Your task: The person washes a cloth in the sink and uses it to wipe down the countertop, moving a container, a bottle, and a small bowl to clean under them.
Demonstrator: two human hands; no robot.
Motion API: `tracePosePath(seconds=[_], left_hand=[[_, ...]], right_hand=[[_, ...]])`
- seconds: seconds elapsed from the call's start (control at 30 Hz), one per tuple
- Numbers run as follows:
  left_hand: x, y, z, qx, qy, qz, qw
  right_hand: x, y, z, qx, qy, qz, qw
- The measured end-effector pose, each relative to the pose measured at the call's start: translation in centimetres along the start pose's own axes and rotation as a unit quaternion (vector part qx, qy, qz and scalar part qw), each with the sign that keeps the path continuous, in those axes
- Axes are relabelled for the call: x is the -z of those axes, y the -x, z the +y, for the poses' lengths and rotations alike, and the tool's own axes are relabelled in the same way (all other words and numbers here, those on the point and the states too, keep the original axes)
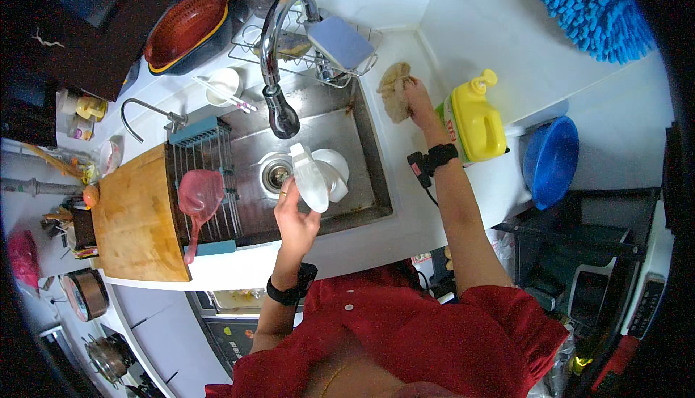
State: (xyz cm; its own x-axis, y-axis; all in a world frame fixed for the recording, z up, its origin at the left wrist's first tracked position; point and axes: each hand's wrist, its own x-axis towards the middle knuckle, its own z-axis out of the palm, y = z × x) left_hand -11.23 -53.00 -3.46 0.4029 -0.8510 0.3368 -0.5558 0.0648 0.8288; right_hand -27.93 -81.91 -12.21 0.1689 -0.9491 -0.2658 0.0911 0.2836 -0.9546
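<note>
Over the steel sink [320, 121], my left hand [295, 214] grips a white dish [309, 181], which is tilted on edge and seen mostly from the side. Partly hidden behind it, more white dishware [335, 163] sits in the basin beside the drain [276, 174]. On the counter to the right of the sink, the fingers of my right hand [419, 100] are closed on a crumpled beige cloth [395, 93]. A yellow jug with a pump top [480, 121] stands close to my right forearm.
A chrome faucet [269, 50] arches over the basin. Behind it, a wire rack [304, 64] carries a blue sponge [341, 42]. At left are a drying rack [203, 137], a pink ladle [201, 194] and a wooden cutting board [138, 219]. A blue basin [551, 162] is at right.
</note>
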Motion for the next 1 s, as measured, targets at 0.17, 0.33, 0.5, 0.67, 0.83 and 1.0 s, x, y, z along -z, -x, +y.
tracePosePath(seconds=[0.17, 0.33, 0.5, 0.67, 0.83, 1.0], left_hand=[[-0.6, 0.0, 0.2, -0.011, 0.005, 0.008, 1.0], [-0.9, 0.3, -0.3, 0.01, 0.0, -0.013, 1.0], [-1.6, -0.1, -0.1, 0.012, 0.012, -0.029, 0.999], [-2.4, -0.8, -0.4, 0.024, 0.04, -0.047, 0.998], [-3.7, -1.8, -0.8, 0.019, 0.046, -0.071, 0.996], [-3.7, -2.2, -1.4, 0.043, 0.062, -0.072, 0.995]], right_hand=[[3.3, -3.9, 3.0, -0.094, -0.068, -0.039, 0.992], [0.6, -1.2, 1.0, -0.017, 0.275, 0.061, 0.959], [0.3, -0.3, 0.6, 0.136, 0.565, 0.186, 0.792], [0.5, 1.8, 2.4, 0.289, 0.706, 0.024, 0.646], [4.3, -1.4, 7.0, 0.235, 0.62, -0.016, 0.749], [1.1, -0.9, 4.9, 0.179, 0.694, -0.099, 0.69]])
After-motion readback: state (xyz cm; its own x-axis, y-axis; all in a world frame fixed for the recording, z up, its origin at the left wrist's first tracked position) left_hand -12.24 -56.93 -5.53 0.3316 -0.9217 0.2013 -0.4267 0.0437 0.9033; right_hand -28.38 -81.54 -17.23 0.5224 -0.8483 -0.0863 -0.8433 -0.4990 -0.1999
